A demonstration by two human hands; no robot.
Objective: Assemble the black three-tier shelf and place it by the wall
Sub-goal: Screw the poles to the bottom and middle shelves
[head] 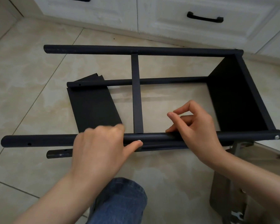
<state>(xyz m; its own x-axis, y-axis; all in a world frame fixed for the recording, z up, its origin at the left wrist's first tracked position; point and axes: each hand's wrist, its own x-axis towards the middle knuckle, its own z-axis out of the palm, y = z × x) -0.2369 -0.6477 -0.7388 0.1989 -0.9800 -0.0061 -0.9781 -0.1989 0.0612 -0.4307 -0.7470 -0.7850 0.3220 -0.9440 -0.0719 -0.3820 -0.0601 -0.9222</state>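
1. First, left hand point(100, 143): fingers curl over the near pole point(47, 140), thumb beneath, its tip just under a silver screw head point(138, 140).
2. Right hand point(199, 126): fingers half-curled, nothing visible held; one fingertip rests on the same pole.
3. Shelf frame point(136, 94) lies sideways on the tiled floor point(31, 78).

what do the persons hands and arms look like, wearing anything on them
Both are bare: the left hand and right hand have no gloves, and no rings, watch or bracelet show. The forearms are uncovered right to the frame's edge, so no sleeves are in view. Blue jeans cover the knee below.
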